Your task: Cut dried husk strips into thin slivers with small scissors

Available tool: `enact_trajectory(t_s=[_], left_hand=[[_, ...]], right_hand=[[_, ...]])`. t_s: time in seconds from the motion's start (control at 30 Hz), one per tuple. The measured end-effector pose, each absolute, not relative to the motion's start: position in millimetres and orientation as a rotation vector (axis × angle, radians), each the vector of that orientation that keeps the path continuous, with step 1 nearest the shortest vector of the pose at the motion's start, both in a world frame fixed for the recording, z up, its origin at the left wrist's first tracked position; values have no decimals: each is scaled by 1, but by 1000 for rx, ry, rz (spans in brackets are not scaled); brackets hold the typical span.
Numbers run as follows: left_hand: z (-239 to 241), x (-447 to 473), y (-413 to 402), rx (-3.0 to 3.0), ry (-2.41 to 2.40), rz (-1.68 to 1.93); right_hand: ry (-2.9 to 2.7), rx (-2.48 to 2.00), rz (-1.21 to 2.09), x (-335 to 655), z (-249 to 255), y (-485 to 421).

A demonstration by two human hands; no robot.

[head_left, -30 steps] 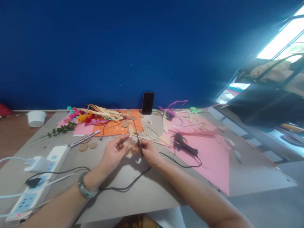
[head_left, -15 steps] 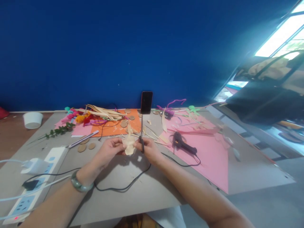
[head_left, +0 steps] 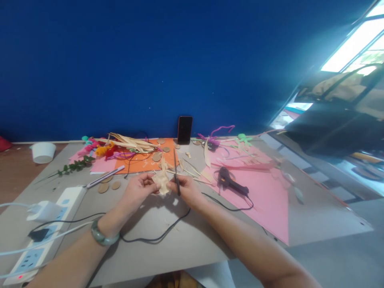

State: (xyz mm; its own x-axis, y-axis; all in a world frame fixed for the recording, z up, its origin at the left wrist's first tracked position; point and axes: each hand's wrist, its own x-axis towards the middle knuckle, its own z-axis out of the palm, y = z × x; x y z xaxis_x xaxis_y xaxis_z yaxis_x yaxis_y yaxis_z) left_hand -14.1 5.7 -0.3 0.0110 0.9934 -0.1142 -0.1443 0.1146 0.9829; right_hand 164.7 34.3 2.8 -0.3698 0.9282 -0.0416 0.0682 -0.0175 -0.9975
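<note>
Scissors (head_left: 176, 181) in the right hand (head_left: 189, 190) have tipped a little to the left since half a second ago, when they stood nearly upright below the phone, while the pale dry piece (head_left: 162, 182) stays at nearly the same spot. Both hands are nearly closed and near each other, with that one piece held between them above the middle of the grey table (head_left: 144, 260). On its left edge, the left hand (head_left: 138, 191) pinches with thumb and fingers, the other fingers curled; on its right edge, the right thumb presses while the same hand grips the single pair of scissors. Whether the blades are parted I cannot tell. One bracelet (head_left: 99, 237) circles the left wrist. Around the hands I count one phone (head_left: 184, 130) upright near the wall, one glue gun (head_left: 237, 186) lying on pink paper (head_left: 270, 208), one orange sheet (head_left: 141, 163), one white cup (head_left: 43, 153), one leafy sprig (head_left: 76, 165) and one slim white tool (head_left: 105, 177). Three brown discs (head_left: 103, 188) lie by that tool; at least three more rest on the orange sheet. One power strip (head_left: 72, 193) carries one white adapter (head_left: 45, 210) and one black plug (head_left: 39, 235). Pale strips (head_left: 132, 141) lie heaped, too tangled to count.
</note>
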Motion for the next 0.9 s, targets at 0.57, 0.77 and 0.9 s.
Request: enact_trajectory(t_s=[0.57,0.77,0.9], left_hand=[[6,-16,6,1034,1148,1048],[12,-37,15,973,1312,1237],[6,-42,19,1030,1378,1144]], right_hand=[[-1503,-1084,1413,164,4,33],[-1345,-1126,1339,168,-4,43],[-1318,-1140,1318,169,-9,47]])
